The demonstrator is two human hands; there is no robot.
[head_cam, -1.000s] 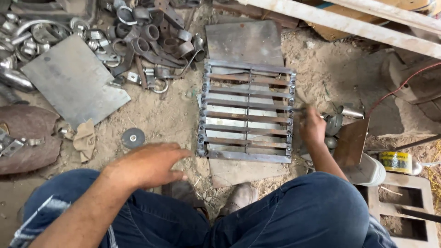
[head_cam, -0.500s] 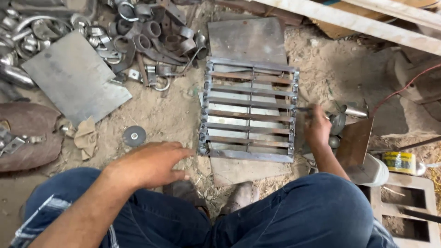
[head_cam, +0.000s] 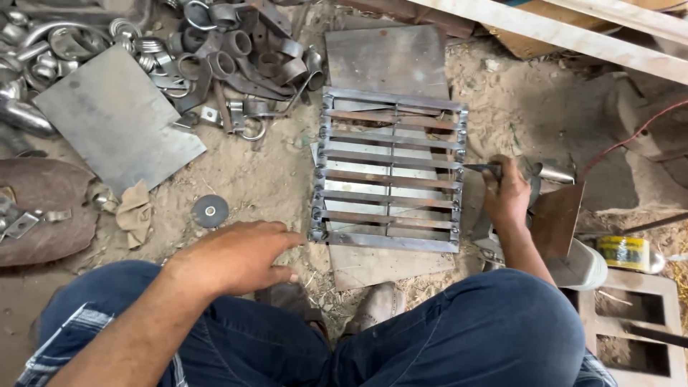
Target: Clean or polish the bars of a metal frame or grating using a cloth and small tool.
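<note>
A: State of each grip?

B: Right hand (head_cam: 506, 197) clenched on a thin metal rod (head_cam: 479, 168), probably a welding electrode; its tip touches the slatted metal grille (head_cam: 390, 172) just left of it. Left hand (head_cam: 236, 254) released, fingers spread, resting on the knee (head_cam: 215, 315), the grille's corner just beside it.

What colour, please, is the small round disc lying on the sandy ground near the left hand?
Dark grey disc with a pale centre, seen in the head view.
</note>
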